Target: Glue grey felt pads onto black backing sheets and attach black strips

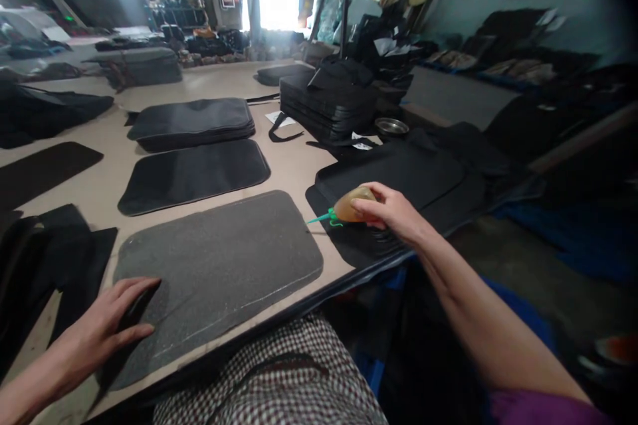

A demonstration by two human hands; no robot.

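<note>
A dark grey panel with rounded corners lies flat near the table's front edge, with a thin pale line along its near side. On its left end rests my left hand, fingers stretched out and thumb apart. My right hand is closed around a glue bottle holding amber liquid. The bottle is tipped sideways, and its thin green-blue nozzle points left at the panel's right edge. Whether the tip touches the panel I cannot tell. Beneath the bottle lie black fabric pieces.
Behind the grey panel lie a black panel and a stack of similar panels. A taller black stack stands further back, near a round metal dish. Dark fabric pieces are at the left. The table's edge runs close in front.
</note>
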